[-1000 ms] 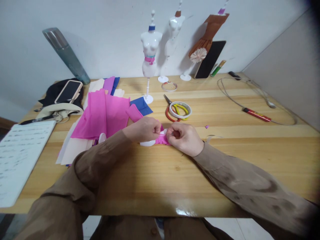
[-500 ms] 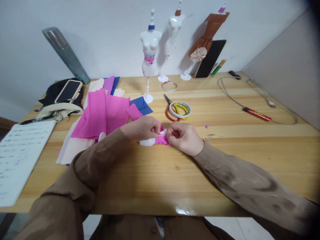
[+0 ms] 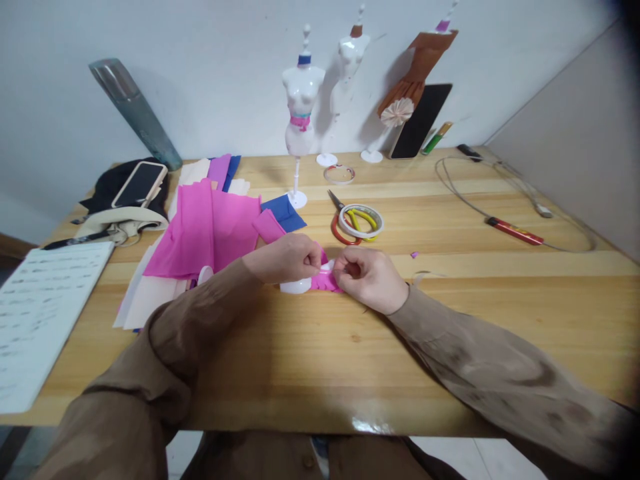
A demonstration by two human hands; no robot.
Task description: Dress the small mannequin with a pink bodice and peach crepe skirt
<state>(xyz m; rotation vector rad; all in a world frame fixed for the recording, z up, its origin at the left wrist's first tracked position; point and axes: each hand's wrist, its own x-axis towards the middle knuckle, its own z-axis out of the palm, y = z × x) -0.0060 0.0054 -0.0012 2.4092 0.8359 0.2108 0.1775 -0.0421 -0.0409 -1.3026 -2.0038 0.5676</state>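
A small white mannequin (image 3: pixel 296 287) lies on its side on the table under my hands, with crinkled pink paper (image 3: pixel 325 283) wrapped round it. My left hand (image 3: pixel 287 257) is closed in a pinch over the mannequin from the left. From the right, my right hand (image 3: pixel 373 277) pinches thumb and forefinger together at the paper's edge. A thin pale strip (image 3: pixel 326 267) runs between both sets of fingertips; it looks like tape, but its ends are hidden in the fingers. Scissors (image 3: pixel 336 198) lie just beyond, under a roll of tape (image 3: pixel 341 220).
Pink crepe paper sheets (image 3: pixel 235 230) and a blue piece (image 3: pixel 284 212) lie left of my hands. Three mannequins on stands, one white with a pink waistband (image 3: pixel 303 87), are at the back. A notebook (image 3: pixel 50 300), phone (image 3: pixel 140 184), bottle (image 3: pixel 143 120) and cable (image 3: pixel 465 197) are around.
The whole view has shifted down very slightly. My hands keep the same pinch at the same spot on the mannequin.
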